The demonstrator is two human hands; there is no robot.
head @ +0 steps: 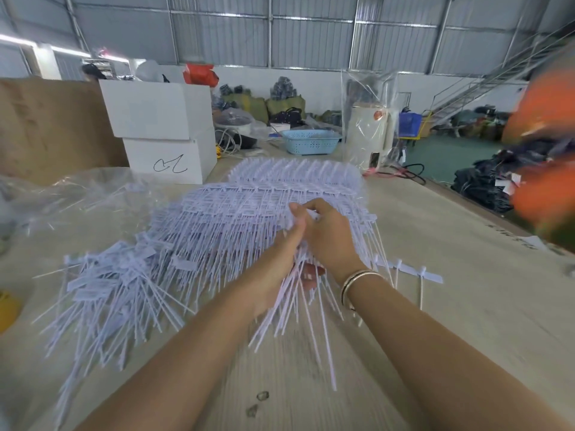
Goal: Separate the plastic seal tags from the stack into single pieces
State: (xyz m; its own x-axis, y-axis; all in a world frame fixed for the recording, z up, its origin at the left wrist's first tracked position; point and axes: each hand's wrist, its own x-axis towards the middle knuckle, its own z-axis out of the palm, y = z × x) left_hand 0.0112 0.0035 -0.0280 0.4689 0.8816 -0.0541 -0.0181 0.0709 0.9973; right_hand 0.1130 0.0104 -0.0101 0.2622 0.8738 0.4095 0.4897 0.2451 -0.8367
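- Working from the near edge, both forearms reach across the table (451, 321) into the stack (249, 213) of white seal tags, whose thin tails fan out toward the person.
- The left hand (280, 262) lies among the tails on the stack's near right side; its fingers seem closed round a bunch of them, though motion blur hides the exact hold, and fingertips (311, 276) show beneath the strands.
- Just beyond it, touching it, the right hand (326, 237) is curled, pinching at tag heads on the top layer, with bracelets (357, 281) on its wrist.
- Judged from this, the step in hand is snapping tags off their joined row. To do it well, the left hand should steady only one row's tails while the right twists at the heads, not pulls, so that the tails do not bend.
- Keeping the bunch small would help: a thick handful risks dragging neighbouring rows off the stack.
- Left of the hands lies a loose heap (118, 275) of single tags, the likely place for freed pieces; a few more tags (429, 275) lie just right of the right wrist.
- Most of the stack beyond the hands looks still joined, so the task seems far from done.
- Farther off, beyond the stack, stand white boxes (161, 132) and a blue basket (311, 141).
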